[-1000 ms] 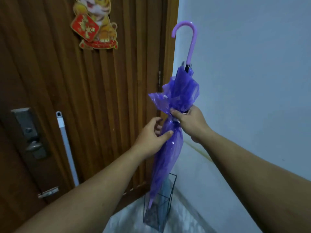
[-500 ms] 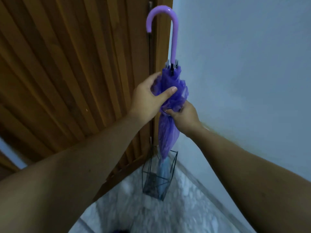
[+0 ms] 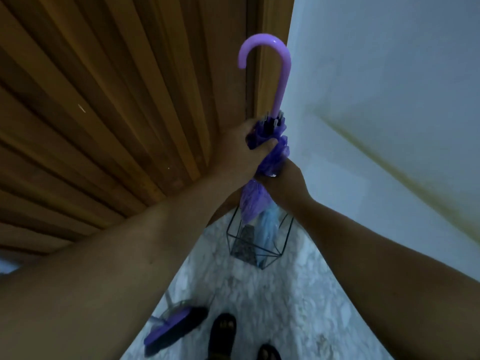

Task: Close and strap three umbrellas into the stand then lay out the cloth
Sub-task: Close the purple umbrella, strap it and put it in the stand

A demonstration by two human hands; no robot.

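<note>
Lowered since before: your purple umbrella (image 3: 275, 154) sinks toward the wire stand (image 3: 259, 245). Left hand (image 3: 242, 152) and right hand (image 3: 284, 181) both grip its bunched canopy.

1. We see a glossy, smooth plastic handle (image 3: 281, 74) on the umbrella (image 3: 275, 154), whose canopy is thin, shiny, crinkled film.
2. We see a stand (image 3: 259, 245) of thin dark metal wire.
3. We see a door (image 3: 117, 100) of ribbed wood with a satin sheen.
4. We see a floor (image 3: 272, 294) like mottled polished stone, and a matt wall (image 3: 389, 74).
</note>
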